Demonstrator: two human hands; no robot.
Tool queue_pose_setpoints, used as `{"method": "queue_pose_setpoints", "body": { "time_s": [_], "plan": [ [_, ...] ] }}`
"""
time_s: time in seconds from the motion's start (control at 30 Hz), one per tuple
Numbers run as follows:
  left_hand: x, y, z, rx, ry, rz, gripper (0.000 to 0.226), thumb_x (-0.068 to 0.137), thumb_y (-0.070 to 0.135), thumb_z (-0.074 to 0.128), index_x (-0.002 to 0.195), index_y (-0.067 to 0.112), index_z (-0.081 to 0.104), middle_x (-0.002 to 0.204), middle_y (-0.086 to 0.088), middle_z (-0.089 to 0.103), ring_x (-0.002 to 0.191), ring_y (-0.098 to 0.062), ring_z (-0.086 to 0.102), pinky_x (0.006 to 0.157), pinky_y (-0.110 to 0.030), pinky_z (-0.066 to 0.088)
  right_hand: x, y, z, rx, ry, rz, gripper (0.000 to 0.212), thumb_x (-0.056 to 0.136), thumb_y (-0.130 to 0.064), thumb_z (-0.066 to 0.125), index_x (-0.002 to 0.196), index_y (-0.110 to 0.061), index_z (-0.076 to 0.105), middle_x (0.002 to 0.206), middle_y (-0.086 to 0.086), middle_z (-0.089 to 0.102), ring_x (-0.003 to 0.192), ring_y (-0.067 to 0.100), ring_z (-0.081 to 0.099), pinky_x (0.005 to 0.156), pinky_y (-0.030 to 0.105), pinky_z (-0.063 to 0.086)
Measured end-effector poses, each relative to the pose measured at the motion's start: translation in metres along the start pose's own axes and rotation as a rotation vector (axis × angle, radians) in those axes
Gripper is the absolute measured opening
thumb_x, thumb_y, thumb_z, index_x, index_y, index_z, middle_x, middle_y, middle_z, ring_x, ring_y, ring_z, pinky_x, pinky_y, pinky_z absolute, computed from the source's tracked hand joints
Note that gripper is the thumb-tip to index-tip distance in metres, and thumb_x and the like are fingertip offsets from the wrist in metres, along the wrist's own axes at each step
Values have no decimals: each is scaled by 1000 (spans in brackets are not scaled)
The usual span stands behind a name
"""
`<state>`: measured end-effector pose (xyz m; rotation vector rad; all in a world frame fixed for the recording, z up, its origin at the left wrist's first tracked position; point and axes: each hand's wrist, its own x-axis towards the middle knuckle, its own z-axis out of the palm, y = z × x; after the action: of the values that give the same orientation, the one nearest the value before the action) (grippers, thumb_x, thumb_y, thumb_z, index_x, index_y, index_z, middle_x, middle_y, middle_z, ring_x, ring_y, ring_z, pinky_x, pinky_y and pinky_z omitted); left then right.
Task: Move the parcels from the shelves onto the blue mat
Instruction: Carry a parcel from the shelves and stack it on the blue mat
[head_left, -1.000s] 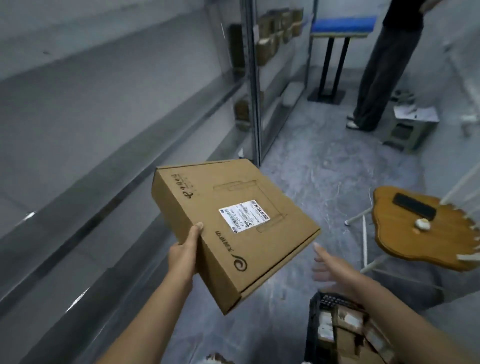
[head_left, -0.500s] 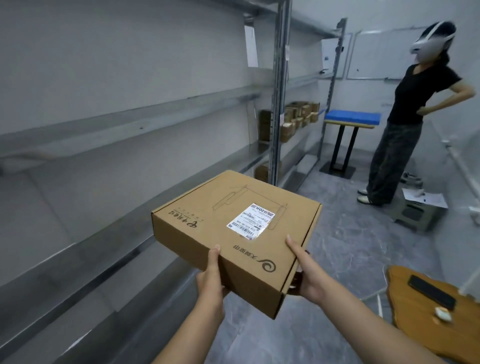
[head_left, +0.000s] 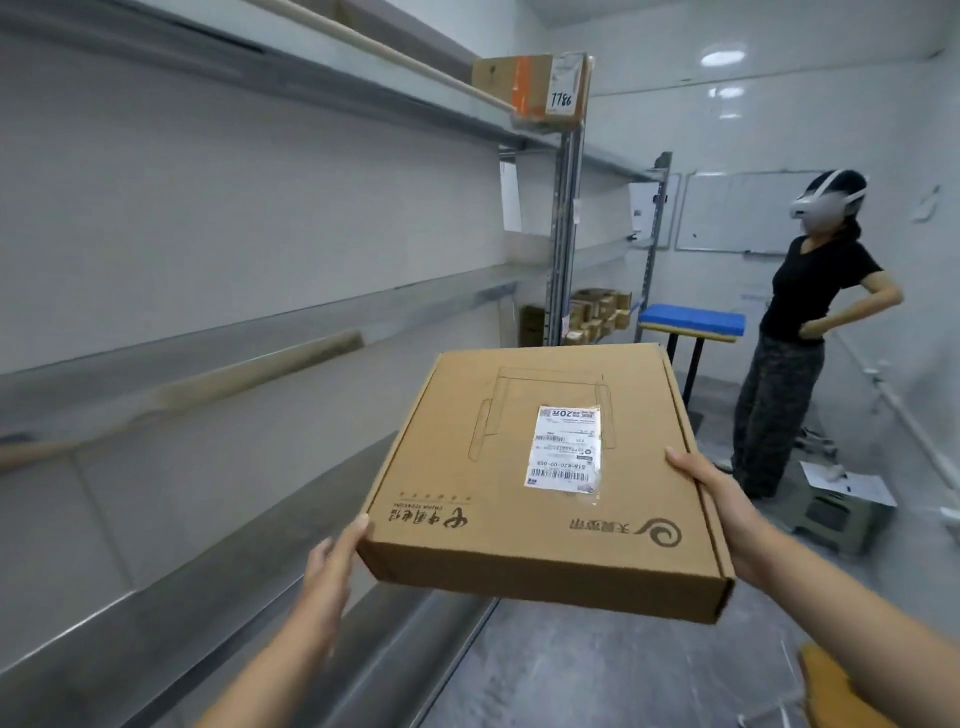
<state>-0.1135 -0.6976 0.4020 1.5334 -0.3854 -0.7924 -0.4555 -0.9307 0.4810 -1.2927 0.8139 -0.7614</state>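
A flat brown cardboard parcel (head_left: 540, 478) with a white shipping label is held level in front of me at chest height. My left hand (head_left: 332, 566) grips its near left corner, thumb on the top edge. My right hand (head_left: 722, 499) grips its right side, thumb over the top edge and fingers hidden beneath. The blue mat (head_left: 693, 321) lies on a small black-legged table at the far end of the aisle. Several small brown parcels (head_left: 597, 312) sit on a far shelf beside that table, and one more box (head_left: 530, 91) stands on the top shelf.
Grey metal shelves (head_left: 260, 332) run along my left. A person in a black top with a white headset (head_left: 795, 353) stands to the right of the mat table. A grey stool with papers (head_left: 836, 504) stands near that person, and a wooden tabletop edge (head_left: 831, 691) shows at bottom right.
My right hand joined the left on the parcel, and the parcel turned level and rose. My view lifted from the floor toward the far end of the aisle.
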Motion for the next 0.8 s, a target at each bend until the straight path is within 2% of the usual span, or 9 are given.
{"method": "queue_pose_setpoints", "body": {
  "time_s": [0.1, 0.17, 0.23, 0.33, 0.47, 0.5, 0.57, 0.67, 0.8],
  "plan": [
    [9, 52, -2, 311, 13, 203, 110, 64, 75, 66, 151, 25, 23, 159, -3, 26, 143, -25, 29, 114, -48, 27, 20, -66, -6, -155, -106, -107, 55, 79, -47, 71, 130, -41, 51, 118, 18, 67, 102, 40, 68, 84, 56, 56],
    [11, 91, 6, 456, 2, 396, 109, 64, 64, 71, 151, 21, 22, 159, -2, 24, 144, -19, 27, 116, -40, 24, 35, -111, -5, -332, -159, -187, 68, 74, -44, 74, 136, -47, 46, 127, 13, 63, 108, 40, 65, 94, 60, 51],
    [11, 124, 21, 605, -53, 602, 105, 69, 54, 76, 152, 20, 20, 158, 1, 21, 144, -13, 23, 117, -32, 20, 44, -149, 1, -548, -143, -216, 81, 62, -49, 81, 134, -56, 45, 131, 2, 60, 109, 34, 65, 95, 55, 52],
    [3, 170, 57, 815, -141, 908, 111, 70, 52, 79, 153, 22, 11, 159, 7, 12, 146, -7, 10, 117, -28, 11, 50, -190, 16, -860, -210, -227, 84, 46, -67, 82, 121, -73, 45, 115, -11, 58, 102, 19, 66, 85, 36, 55],
    [-12, 223, 106, 1252, -101, 1355, 119, 70, 61, 73, 155, 18, 2, 163, 1, 5, 150, -10, -7, 123, -36, -2, 56, -224, 64, -1282, -482, -276, 89, 56, -66, 80, 129, -76, 29, 137, -9, 47, 117, 16, 53, 96, 34, 47],
    [-15, 231, 116, 1342, -141, 1343, 122, 68, 67, 71, 155, 19, 0, 164, 2, 3, 150, -10, -8, 123, -35, -2, 56, -229, 78, -1363, -541, -299, 96, 57, -65, 81, 134, -73, 24, 137, -10, 46, 119, 16, 50, 95, 32, 44],
    [-20, 244, 134, 1423, -264, 1105, 133, 56, 80, 69, 154, 28, -6, 163, 4, 7, 150, -14, 1, 122, -33, 6, 56, -235, 99, -1505, -616, -359, 112, 55, -64, 82, 144, -63, 13, 127, -16, 44, 116, 12, 45, 93, 30, 38],
    [-18, 243, 149, 1156, -397, 707, 131, 49, 83, 71, 148, 46, -6, 142, 5, 45, 129, -12, 46, 101, -25, 37, 58, -240, 112, -1673, -707, -430, 118, 56, -65, 81, 148, -55, 9, 117, -17, 41, 110, 7, 39, 97, 32, 31],
    [-15, 202, 165, 878, -347, 583, 124, 52, 80, 73, 145, 47, 0, 134, 16, 30, 122, -7, 39, 96, -24, 33, 62, -250, 109, -1718, -787, -476, 103, 59, -58, 83, 143, -60, 25, 121, -16, 49, 109, 11, 46, 90, 30, 36]
  ]
}}
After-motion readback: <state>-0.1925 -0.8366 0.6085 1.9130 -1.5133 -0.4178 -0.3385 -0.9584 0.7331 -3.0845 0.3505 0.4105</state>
